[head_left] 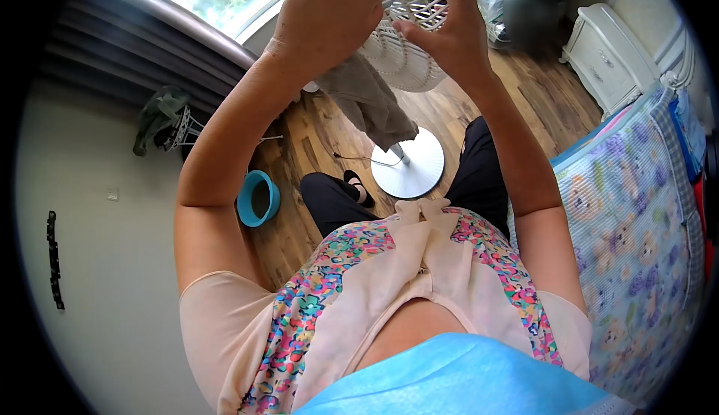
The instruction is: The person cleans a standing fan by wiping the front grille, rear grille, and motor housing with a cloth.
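My left hand (329, 22) curls in against the fan cage (408, 63), its exact grip hidden from me. My right hand (457, 37), half open, holds the cage's thin white plastic-looking ribs between thumb and fingers. A limp, creased taupe cloth (363, 104) hangs below, above the smooth round base (419, 179). On the wood-grain floor (299, 246), a round blue basin (243, 204) has a dark, unclear inside.

The left hand (329, 19) and right hand (454, 39) touch the white wire grille (421, 3) of a standing fan. A limp grey-brown cloth (365, 104) hangs just below the left hand. The fan's round white base (421, 171) stands on brown wood-plank flooring (299, 145), well apart from a round turquoise basin (272, 200). A bear-patterned pastel bedcover (622, 220) lies at the right.
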Tool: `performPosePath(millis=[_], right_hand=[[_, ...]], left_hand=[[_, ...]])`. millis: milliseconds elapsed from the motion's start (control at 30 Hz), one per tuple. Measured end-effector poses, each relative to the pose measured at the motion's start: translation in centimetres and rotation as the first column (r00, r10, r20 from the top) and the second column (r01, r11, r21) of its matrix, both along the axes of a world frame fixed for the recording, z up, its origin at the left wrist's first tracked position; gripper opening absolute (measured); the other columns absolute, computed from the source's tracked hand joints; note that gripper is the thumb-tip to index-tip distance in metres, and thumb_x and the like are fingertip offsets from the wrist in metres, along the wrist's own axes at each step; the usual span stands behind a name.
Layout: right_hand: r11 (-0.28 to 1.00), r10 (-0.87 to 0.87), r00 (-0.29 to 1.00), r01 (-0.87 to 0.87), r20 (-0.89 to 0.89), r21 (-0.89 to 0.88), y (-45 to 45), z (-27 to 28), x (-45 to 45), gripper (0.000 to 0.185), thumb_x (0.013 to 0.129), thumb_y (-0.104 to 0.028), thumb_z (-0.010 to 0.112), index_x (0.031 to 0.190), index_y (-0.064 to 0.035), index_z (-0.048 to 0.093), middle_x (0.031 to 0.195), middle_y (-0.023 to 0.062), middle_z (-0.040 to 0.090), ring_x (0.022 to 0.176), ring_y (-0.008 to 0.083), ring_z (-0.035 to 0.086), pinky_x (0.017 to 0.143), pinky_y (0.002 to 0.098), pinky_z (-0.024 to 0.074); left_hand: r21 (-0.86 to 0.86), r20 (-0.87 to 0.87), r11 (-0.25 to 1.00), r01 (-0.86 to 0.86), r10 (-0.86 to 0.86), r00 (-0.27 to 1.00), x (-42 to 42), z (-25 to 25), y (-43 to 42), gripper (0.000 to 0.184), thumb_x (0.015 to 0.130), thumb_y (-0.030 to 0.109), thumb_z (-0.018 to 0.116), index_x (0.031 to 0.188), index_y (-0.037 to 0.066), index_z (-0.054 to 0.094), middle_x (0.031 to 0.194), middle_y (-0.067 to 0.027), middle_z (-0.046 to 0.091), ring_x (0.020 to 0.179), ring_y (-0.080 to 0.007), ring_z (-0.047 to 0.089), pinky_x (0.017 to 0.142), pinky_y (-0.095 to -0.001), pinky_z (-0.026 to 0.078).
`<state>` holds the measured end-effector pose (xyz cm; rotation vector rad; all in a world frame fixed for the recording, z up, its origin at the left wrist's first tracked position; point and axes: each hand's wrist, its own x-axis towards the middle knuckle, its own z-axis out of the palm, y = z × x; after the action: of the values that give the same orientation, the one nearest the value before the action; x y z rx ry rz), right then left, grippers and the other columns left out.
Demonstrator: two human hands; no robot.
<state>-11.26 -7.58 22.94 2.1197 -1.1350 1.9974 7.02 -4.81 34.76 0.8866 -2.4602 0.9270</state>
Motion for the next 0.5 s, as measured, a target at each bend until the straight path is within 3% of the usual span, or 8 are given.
performPosePath(millis=[67,100,200,300,367,433,467,500], right_hand=[[0.999,0.001,1.000,0.001,0.026,-0.051,-1.2,-0.9,-0.2,0.099,0.065,-0.028,0.088,0.144,0.0038,0.039,0.132,0.0230,0.051,0.123,0.0388,0.052,0.104,0.0445,0.0424],[0.995,0.006,0.999,-0.002,0.046,-0.103,-1.6,-1.1,-0.3,0.098,0.066,-0.029,0.088,0.144,0.0038,0.039,0.130,0.0228,0.053,0.122,0.0390,0.053,0.103,0.0448,0.0430],[0.996,-0.016,1.000,0.017,0.011,-0.084,-0.3,-0.1,-0.2,0.097,0.065,-0.026,0.088,0.144,0.0031,0.040,0.127,0.0222,0.054,0.120,0.0386,0.054,0.101,0.0440,0.0442],[0.998,0.039,0.998,-0.036,0.048,-0.058,0.0,0.1,0.3,0.097,0.065,-0.025,0.088,0.144,0.0026,0.040,0.128,0.0219,0.053,0.120,0.0382,0.054,0.100,0.0432,0.0447],[0.999,0.030,0.999,-0.029,0.034,-0.031,0.1,0.5,0.3,0.096,0.065,-0.024,0.088,0.144,0.0027,0.040,0.129,0.0220,0.053,0.120,0.0382,0.054,0.101,0.0434,0.0446],[1.000,0.013,1.000,-0.013,0.024,0.006,0.2,0.3,0.2,0.096,0.065,-0.024,0.088,0.143,0.0028,0.040,0.129,0.0220,0.053,0.120,0.0382,0.054,0.101,0.0435,0.0444],[1.000,-0.002,1.000,0.002,0.023,-0.013,0.1,0.0,0.1,0.096,0.065,-0.023,0.088,0.144,0.0027,0.040,0.130,0.0221,0.053,0.121,0.0383,0.054,0.101,0.0436,0.0443],[0.999,-0.019,1.000,0.020,0.022,-0.033,-0.1,0.0,0.0,0.096,0.064,-0.023,0.088,0.144,0.0026,0.040,0.130,0.0221,0.053,0.121,0.0383,0.054,0.102,0.0437,0.0442]], left_hand=[[-0.100,0.186,0.990,-0.100,0.117,0.976,1.5,-1.0,-1.0,0.030,0.088,0.025,0.070,0.116,0.018,0.063,0.099,-0.0029,0.066,0.067,-0.0195,0.070,0.058,-0.0308,0.057],[-0.102,0.186,0.990,-0.100,0.118,0.975,2.6,-1.8,-1.3,0.030,0.088,0.025,0.070,0.116,0.018,0.063,0.099,-0.0029,0.066,0.067,-0.0195,0.070,0.058,-0.0308,0.057],[0.006,-0.117,0.998,0.060,-0.059,0.991,3.6,-2.3,-1.7,0.024,0.086,0.024,0.069,0.110,0.021,0.064,0.094,-0.0001,0.062,0.068,-0.0218,0.070,0.057,-0.0323,0.058],[-0.059,-0.259,0.985,0.159,-0.169,0.951,0.9,-1.4,-0.7,0.028,0.087,0.022,0.070,0.115,0.022,0.066,0.096,-0.0005,0.066,0.073,-0.0247,0.070,0.061,-0.0344,0.058],[-0.107,-0.225,0.987,0.120,-0.141,0.964,-0.1,-0.9,-0.5,0.028,0.087,0.022,0.071,0.115,0.022,0.066,0.095,0.0001,0.065,0.070,-0.0245,0.070,0.060,-0.0352,0.058],[0.126,-0.123,0.992,-0.015,0.031,0.992,-0.4,-0.8,-0.6,0.025,0.088,0.018,0.065,0.112,0.015,0.062,0.094,-0.0057,0.059,0.070,-0.0287,0.066,0.058,-0.0389,0.056],[-0.123,-0.075,0.991,0.055,-0.065,0.995,0.9,-2.5,-2.5,0.026,0.085,0.024,0.070,0.111,0.022,0.065,0.092,0.0001,0.061,0.068,-0.0222,0.069,0.056,-0.0338,0.057],[-0.126,-0.075,0.990,0.061,-0.070,0.995,1.5,-2.8,-2.5,0.026,0.085,0.024,0.070,0.111,0.022,0.065,0.092,0.0001,0.061,0.068,-0.0222,0.069,0.056,-0.0338,0.057]])
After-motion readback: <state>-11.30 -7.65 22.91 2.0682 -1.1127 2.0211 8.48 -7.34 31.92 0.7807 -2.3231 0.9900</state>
